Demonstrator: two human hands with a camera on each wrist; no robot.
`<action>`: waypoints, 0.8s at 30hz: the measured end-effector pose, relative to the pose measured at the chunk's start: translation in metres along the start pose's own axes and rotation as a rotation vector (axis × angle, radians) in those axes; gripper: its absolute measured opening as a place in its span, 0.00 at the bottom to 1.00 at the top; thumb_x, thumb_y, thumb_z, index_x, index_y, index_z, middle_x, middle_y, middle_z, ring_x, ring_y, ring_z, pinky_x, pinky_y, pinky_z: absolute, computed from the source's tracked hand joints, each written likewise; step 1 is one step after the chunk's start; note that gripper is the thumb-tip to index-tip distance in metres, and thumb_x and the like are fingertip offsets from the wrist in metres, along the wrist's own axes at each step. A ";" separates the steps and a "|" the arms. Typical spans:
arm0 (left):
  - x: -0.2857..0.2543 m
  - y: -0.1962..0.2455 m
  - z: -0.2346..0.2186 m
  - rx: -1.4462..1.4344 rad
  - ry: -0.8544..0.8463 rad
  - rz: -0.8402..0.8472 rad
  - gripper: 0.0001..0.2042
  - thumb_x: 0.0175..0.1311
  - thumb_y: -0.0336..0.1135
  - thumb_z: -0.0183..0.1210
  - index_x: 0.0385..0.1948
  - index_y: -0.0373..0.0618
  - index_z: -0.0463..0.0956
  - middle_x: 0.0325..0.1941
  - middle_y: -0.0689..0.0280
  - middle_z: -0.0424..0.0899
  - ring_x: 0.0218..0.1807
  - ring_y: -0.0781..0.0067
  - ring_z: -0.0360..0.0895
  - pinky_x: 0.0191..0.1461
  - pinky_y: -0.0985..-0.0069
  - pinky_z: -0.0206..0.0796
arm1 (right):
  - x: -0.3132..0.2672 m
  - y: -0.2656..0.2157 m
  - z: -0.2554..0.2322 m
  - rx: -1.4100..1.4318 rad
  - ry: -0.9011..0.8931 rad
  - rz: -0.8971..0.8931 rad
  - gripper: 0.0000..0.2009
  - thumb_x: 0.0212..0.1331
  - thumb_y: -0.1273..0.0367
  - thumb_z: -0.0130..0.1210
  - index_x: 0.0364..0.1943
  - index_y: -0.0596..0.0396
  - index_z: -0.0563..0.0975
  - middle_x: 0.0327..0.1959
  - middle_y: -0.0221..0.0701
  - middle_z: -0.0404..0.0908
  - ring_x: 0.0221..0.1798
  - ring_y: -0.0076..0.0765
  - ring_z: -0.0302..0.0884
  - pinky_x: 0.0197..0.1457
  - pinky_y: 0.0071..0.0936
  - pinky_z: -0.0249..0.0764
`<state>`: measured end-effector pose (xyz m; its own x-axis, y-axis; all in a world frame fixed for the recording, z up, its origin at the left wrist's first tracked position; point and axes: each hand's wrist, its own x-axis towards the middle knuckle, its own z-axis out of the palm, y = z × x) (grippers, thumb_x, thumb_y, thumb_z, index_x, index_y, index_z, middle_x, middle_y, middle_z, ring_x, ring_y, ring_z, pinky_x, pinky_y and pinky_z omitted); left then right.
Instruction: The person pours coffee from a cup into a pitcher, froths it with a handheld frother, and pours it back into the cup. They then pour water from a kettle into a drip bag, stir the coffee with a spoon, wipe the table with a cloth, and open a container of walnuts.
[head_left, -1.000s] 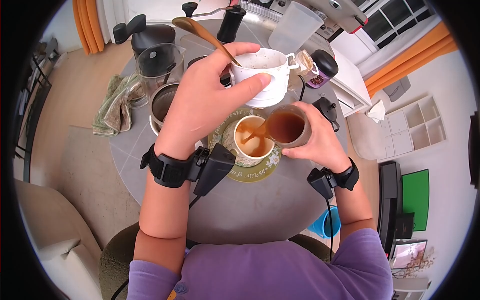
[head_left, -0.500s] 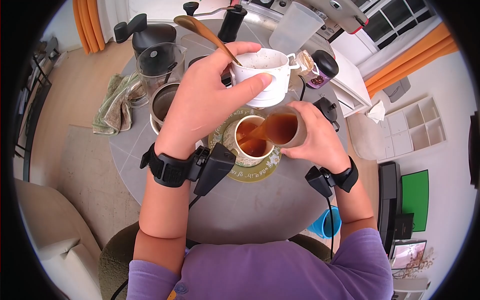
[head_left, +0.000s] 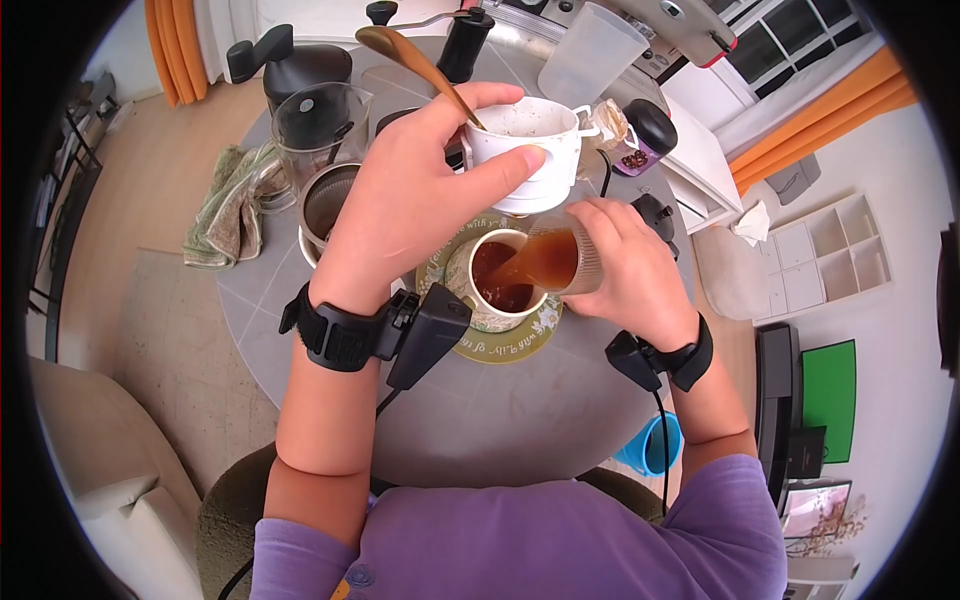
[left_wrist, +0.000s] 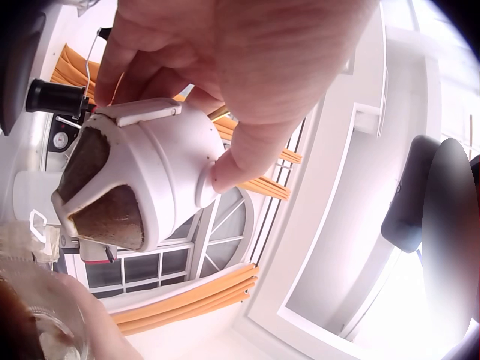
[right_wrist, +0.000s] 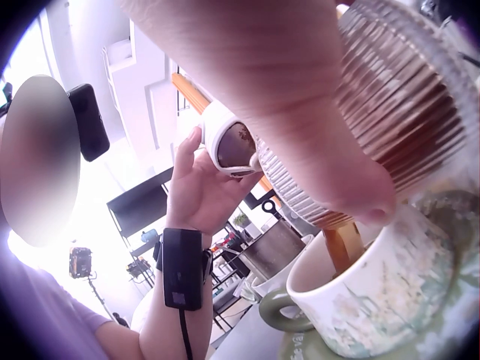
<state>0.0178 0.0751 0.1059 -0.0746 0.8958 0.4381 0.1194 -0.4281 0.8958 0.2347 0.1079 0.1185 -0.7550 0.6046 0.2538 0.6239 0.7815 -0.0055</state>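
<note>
My left hand (head_left: 415, 195) grips a white coffee filter holder (head_left: 525, 165) between thumb and fingers, up above the table. A gold-coloured spoon (head_left: 410, 62) leans in it, handle up to the left. Mesh windows (left_wrist: 109, 217) on the holder look brown-stained in the left wrist view. My right hand (head_left: 640, 262) holds a ribbed glass (right_wrist: 409, 97), tipped sideways toward the left. From its mouth a brown stream (right_wrist: 341, 251) runs into a flowered cup (right_wrist: 382, 292). Dark liquid (head_left: 500, 290) stands inside the cup, which sits on a green lettered saucer (head_left: 490, 350).
Behind my left forearm stand a steel mesh strainer (head_left: 325, 210), a clear jug (head_left: 300, 140) and a black kettle (head_left: 305, 80). A hand grinder (head_left: 465, 45), a clear pitcher (head_left: 590, 55) and a black-lidded jar (head_left: 645, 140) line the back. A cloth (head_left: 235, 215) hangs at the left edge.
The glass has tilted further and shifted slightly left, still pouring. The cup's contents went from pale with brown streaks to dark brown. My left hand has barely moved.
</note>
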 end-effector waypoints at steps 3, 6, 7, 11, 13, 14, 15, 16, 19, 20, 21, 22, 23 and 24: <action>0.000 0.000 0.000 -0.004 0.000 0.010 0.19 0.55 0.30 0.56 0.50 0.39 0.68 0.44 0.64 0.75 0.46 0.77 0.70 0.51 0.80 0.61 | 0.001 -0.002 0.001 -0.043 0.026 -0.036 0.31 0.28 0.68 0.65 0.45 0.55 0.68 0.42 0.34 0.71 0.47 0.41 0.68 0.44 0.31 0.69; 0.000 0.000 0.000 0.013 0.004 0.011 0.19 0.55 0.30 0.56 0.50 0.38 0.68 0.44 0.64 0.75 0.46 0.77 0.70 0.51 0.80 0.62 | 0.003 -0.005 -0.001 -0.062 0.031 -0.060 0.30 0.29 0.68 0.65 0.45 0.55 0.69 0.43 0.34 0.70 0.48 0.40 0.68 0.44 0.32 0.69; 0.000 0.000 0.000 0.012 0.004 0.011 0.19 0.55 0.30 0.56 0.50 0.38 0.68 0.44 0.64 0.75 0.46 0.77 0.70 0.51 0.80 0.62 | 0.003 -0.006 -0.001 -0.069 0.027 -0.060 0.30 0.29 0.69 0.64 0.45 0.54 0.69 0.43 0.34 0.70 0.48 0.40 0.68 0.44 0.32 0.68; 0.000 0.000 -0.001 0.005 0.003 0.013 0.19 0.55 0.30 0.56 0.50 0.38 0.68 0.44 0.64 0.75 0.46 0.78 0.70 0.51 0.80 0.62 | 0.004 -0.008 0.001 -0.113 0.029 -0.087 0.29 0.29 0.70 0.64 0.45 0.53 0.69 0.43 0.33 0.70 0.49 0.39 0.68 0.44 0.32 0.68; 0.000 0.000 -0.001 -0.006 0.003 0.012 0.19 0.55 0.30 0.56 0.50 0.38 0.68 0.44 0.64 0.75 0.46 0.78 0.70 0.51 0.80 0.62 | 0.005 -0.010 0.001 -0.128 0.021 -0.098 0.29 0.29 0.70 0.63 0.45 0.53 0.69 0.43 0.33 0.70 0.49 0.39 0.68 0.44 0.32 0.68; 0.000 0.000 -0.001 -0.004 0.004 0.011 0.19 0.55 0.30 0.56 0.50 0.39 0.68 0.44 0.64 0.75 0.46 0.78 0.70 0.51 0.80 0.62 | 0.005 -0.010 0.001 -0.143 0.014 -0.110 0.29 0.28 0.70 0.63 0.44 0.53 0.69 0.43 0.33 0.70 0.49 0.38 0.68 0.44 0.32 0.68; 0.000 0.000 -0.001 -0.002 0.006 0.010 0.19 0.55 0.30 0.56 0.50 0.39 0.68 0.44 0.64 0.75 0.46 0.78 0.70 0.50 0.81 0.62 | 0.006 -0.011 0.001 -0.143 0.015 -0.110 0.29 0.28 0.70 0.63 0.44 0.53 0.69 0.43 0.33 0.70 0.49 0.38 0.68 0.44 0.32 0.68; 0.000 0.000 -0.001 -0.002 0.006 0.010 0.19 0.55 0.30 0.56 0.50 0.39 0.68 0.44 0.64 0.75 0.46 0.78 0.70 0.50 0.81 0.62 | 0.006 -0.012 0.001 -0.155 0.012 -0.122 0.29 0.28 0.70 0.63 0.45 0.53 0.69 0.43 0.33 0.70 0.49 0.38 0.68 0.44 0.32 0.68; 0.000 0.001 -0.002 -0.006 0.008 -0.004 0.19 0.55 0.30 0.56 0.50 0.39 0.68 0.44 0.64 0.75 0.45 0.78 0.70 0.50 0.81 0.62 | 0.008 -0.012 0.001 -0.120 0.014 -0.119 0.30 0.27 0.70 0.64 0.45 0.53 0.69 0.43 0.33 0.70 0.48 0.39 0.68 0.44 0.32 0.68; 0.000 0.001 -0.002 -0.013 0.008 -0.004 0.19 0.55 0.30 0.56 0.50 0.39 0.68 0.44 0.64 0.75 0.45 0.78 0.70 0.50 0.81 0.62 | 0.008 -0.011 0.002 -0.072 0.018 -0.105 0.31 0.27 0.70 0.64 0.46 0.53 0.68 0.43 0.34 0.70 0.48 0.39 0.68 0.46 0.32 0.68; 0.000 0.001 -0.003 -0.020 0.009 -0.005 0.19 0.55 0.30 0.57 0.50 0.39 0.68 0.43 0.65 0.75 0.45 0.79 0.70 0.50 0.81 0.62 | 0.009 -0.011 0.001 -0.073 0.018 -0.107 0.31 0.27 0.70 0.64 0.46 0.53 0.68 0.43 0.34 0.70 0.48 0.39 0.68 0.46 0.32 0.68; 0.000 0.001 -0.003 -0.020 0.010 -0.005 0.19 0.55 0.30 0.57 0.50 0.39 0.68 0.43 0.65 0.75 0.45 0.79 0.70 0.50 0.81 0.62 | 0.009 -0.009 0.000 -0.002 0.005 -0.066 0.32 0.27 0.69 0.65 0.46 0.53 0.68 0.44 0.34 0.70 0.49 0.40 0.68 0.47 0.32 0.68; -0.001 0.001 -0.003 -0.019 0.014 -0.001 0.19 0.55 0.30 0.57 0.50 0.39 0.68 0.43 0.65 0.75 0.45 0.79 0.70 0.50 0.81 0.62 | 0.008 -0.008 0.000 0.069 -0.008 -0.024 0.32 0.27 0.68 0.65 0.47 0.53 0.68 0.45 0.35 0.70 0.50 0.42 0.68 0.49 0.32 0.68; -0.001 0.001 -0.003 -0.019 0.017 0.002 0.19 0.55 0.30 0.57 0.50 0.39 0.68 0.43 0.65 0.75 0.45 0.79 0.70 0.50 0.81 0.62 | 0.006 -0.006 -0.001 0.069 -0.008 -0.025 0.32 0.27 0.68 0.65 0.47 0.53 0.68 0.45 0.35 0.70 0.50 0.42 0.68 0.49 0.32 0.68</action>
<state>0.0147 0.0734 0.1071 -0.0907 0.8929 0.4411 0.1005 -0.4324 0.8961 0.2265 0.1072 0.1209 -0.7718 0.5860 0.2469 0.5899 0.8048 -0.0659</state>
